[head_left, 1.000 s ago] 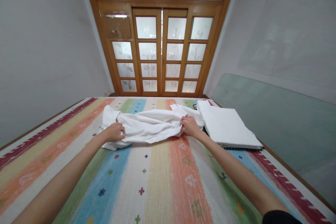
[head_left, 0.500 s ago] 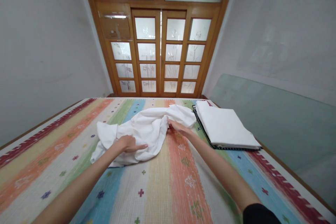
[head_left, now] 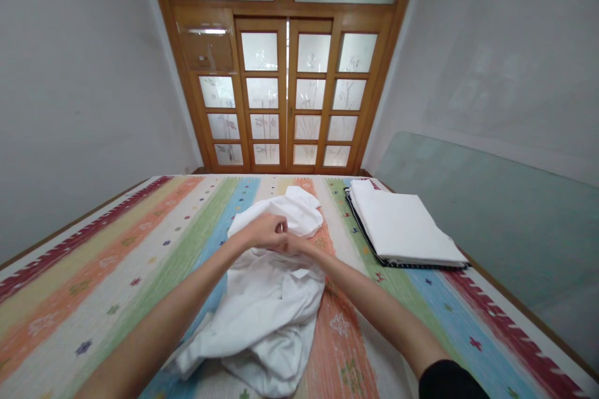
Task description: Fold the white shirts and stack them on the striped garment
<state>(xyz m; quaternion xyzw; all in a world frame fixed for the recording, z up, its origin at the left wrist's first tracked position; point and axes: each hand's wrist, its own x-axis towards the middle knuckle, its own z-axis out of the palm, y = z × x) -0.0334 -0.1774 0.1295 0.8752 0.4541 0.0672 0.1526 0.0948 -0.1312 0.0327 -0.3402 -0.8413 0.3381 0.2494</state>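
A crumpled white cloth [head_left: 276, 318] lies in loose folds down the middle of a striped bed cover [head_left: 154, 287]; whether it is a garment I cannot tell. My left hand [head_left: 267, 230] is closed over the cloth, with thumb and fingers pinched together. Right beside it, touching or nearly so, my right hand [head_left: 294, 243] also grips the cloth, its fingertips partly hidden. Part of the cloth bulges out beyond the hands, and the larger part hangs toward me, trailing to the lower left.
A folded white stack [head_left: 407, 227] with a dark, stitched-looking edge underneath sits at the right side of the bed cover. A pale green panel [head_left: 486, 199] stands along the right wall. Wooden doors with glass panes [head_left: 285, 93] close off the far end.
Both hands have come together at the middle of the cloth. The cloth was spread sideways and now runs lengthwise toward me. My left hand went from finger extended to pinching.
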